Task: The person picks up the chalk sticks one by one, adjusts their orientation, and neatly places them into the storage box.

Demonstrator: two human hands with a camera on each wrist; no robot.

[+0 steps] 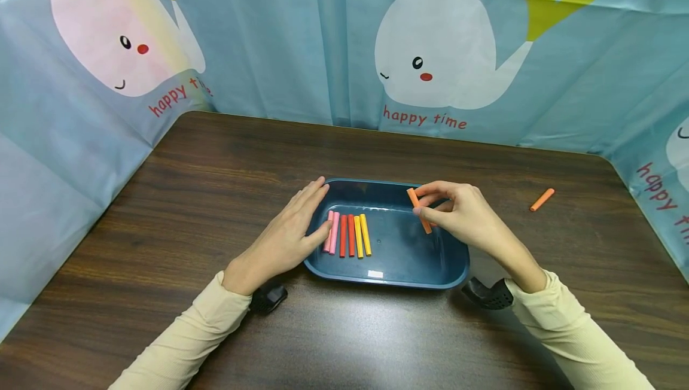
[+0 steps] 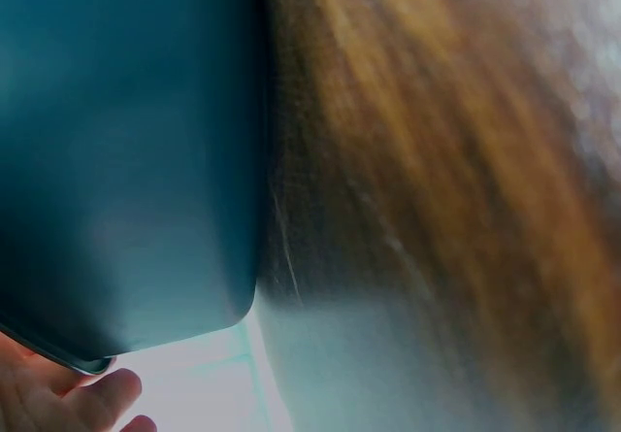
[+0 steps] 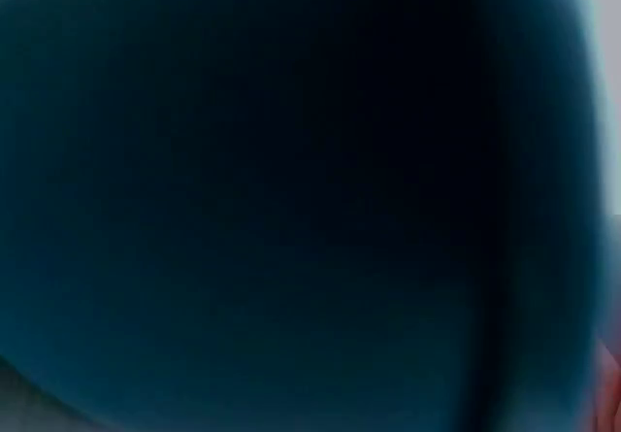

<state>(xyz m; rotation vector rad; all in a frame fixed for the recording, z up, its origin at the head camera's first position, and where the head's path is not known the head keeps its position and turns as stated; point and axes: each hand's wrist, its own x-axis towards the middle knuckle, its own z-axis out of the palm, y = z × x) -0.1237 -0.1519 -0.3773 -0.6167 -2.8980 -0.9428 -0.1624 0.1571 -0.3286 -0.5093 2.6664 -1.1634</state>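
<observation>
A dark blue tray (image 1: 409, 270) stands on the table. Above its right part, my right hand (image 1: 463, 213) pinches an orange chalk stick (image 1: 418, 210) between thumb and fingers; a bit of orange also shows behind the thumb. My left hand (image 1: 285, 228) lies over the tray's left rim, its fingers extended. Beside its thumb, inside the tray, pink chalk sticks (image 1: 335, 233), red chalk sticks (image 1: 351, 235) and yellow chalk sticks (image 1: 366, 235) lie side by side in a row. In the left wrist view, fingertips (image 2: 116, 390) show by the tray wall (image 2: 136, 160). The tray wall (image 3: 243, 209) fills the right wrist view, dark and blurred.
Another orange chalk stick (image 1: 542, 199) lies on the brown wooden table (image 1: 226, 157), right of the tray. A light blue curtain (image 1: 280, 37) with printed whales borders the table at the back and sides.
</observation>
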